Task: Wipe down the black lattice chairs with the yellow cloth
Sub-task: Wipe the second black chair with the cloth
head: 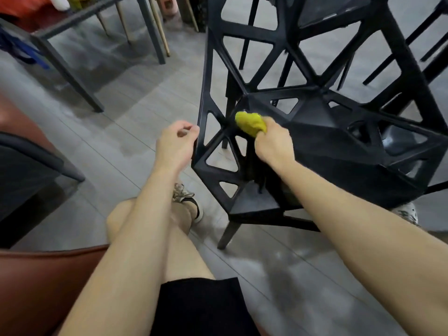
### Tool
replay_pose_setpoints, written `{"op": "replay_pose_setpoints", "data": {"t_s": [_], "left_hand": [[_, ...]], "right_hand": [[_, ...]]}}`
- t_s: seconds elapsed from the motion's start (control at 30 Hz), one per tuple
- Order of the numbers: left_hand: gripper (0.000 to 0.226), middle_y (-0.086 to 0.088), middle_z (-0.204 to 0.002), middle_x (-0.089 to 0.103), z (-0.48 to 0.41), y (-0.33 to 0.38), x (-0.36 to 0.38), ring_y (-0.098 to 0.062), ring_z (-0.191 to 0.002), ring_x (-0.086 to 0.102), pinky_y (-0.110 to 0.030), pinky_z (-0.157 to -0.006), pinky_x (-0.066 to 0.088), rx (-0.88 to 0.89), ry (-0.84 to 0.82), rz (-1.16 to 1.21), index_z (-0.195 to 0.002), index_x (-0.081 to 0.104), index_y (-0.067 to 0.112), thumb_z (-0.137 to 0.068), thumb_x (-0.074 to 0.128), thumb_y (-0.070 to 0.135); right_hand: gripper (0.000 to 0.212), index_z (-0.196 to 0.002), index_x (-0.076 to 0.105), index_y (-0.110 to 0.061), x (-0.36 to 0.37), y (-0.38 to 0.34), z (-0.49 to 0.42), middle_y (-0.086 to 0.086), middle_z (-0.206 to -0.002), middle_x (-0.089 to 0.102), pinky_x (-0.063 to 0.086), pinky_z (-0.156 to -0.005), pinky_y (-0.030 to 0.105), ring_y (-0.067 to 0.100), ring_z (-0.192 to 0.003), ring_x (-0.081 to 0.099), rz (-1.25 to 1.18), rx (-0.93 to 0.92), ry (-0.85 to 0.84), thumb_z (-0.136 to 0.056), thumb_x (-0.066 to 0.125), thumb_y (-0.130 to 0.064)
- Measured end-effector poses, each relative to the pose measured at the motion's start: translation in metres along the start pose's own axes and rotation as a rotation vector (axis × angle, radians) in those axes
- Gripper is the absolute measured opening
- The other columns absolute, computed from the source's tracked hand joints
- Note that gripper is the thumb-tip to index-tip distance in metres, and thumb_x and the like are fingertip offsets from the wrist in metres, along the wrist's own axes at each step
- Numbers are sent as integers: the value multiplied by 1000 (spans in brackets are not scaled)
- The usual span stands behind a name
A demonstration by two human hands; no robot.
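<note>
A black lattice chair (315, 117) stands right in front of me, its triangular openings facing me. My right hand (272, 144) grips a bunched yellow cloth (251, 122) and presses it against a strut near the seat's left corner. My left hand (175, 144) holds the chair's left edge with curled fingers. More black lattice chair frames (339, 18) rise behind it at the upper right.
I sit on a brown seat (36, 275), bare legs and a sneaker (191, 202) stretched over grey floor tiles. A dark table (72, 27) with metal legs stands at the upper left. Another dark chair (29, 161) sits at the left edge.
</note>
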State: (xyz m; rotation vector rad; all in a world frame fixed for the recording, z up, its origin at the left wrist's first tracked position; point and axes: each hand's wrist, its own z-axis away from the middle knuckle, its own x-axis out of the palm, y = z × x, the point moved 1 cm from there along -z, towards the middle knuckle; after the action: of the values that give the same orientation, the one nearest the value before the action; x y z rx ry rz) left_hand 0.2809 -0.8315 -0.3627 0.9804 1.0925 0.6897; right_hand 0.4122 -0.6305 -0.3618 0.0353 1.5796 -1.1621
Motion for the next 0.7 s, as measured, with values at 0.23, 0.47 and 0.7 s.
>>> {"op": "replay_pose_setpoints", "data": {"t_s": [0.23,0.47,0.7], "left_hand": [[16,0,-79,74,-14,2,-8,-9,-66,71,-27,-62,58,102,-64,-56,-87,76,15,-102,74,22],[14,5,-68,71,-10,6,-4,-28,-71,74,-51,-81,67,73,28,-42,-74,77,31,-83,75,42],[20,12,-69,68,0,8,5,-15,-73,64,-32,-81,59,85,108,-14,-74,76,26,-91,78,36]], "right_hand": [[75,-135,69,-16,46,-9,71,8,-139,67,43,-111,54,37,-135,54,107,-517,-145,-71,31,-15],[77,-148,62,-23,39,-17,45,6,-158,53,32,-124,45,29,-148,43,39,-402,-153,-80,37,1],[78,-152,56,-31,35,-30,81,6,-161,49,35,-122,51,29,-152,38,4,-606,-228,-84,38,0]]}}
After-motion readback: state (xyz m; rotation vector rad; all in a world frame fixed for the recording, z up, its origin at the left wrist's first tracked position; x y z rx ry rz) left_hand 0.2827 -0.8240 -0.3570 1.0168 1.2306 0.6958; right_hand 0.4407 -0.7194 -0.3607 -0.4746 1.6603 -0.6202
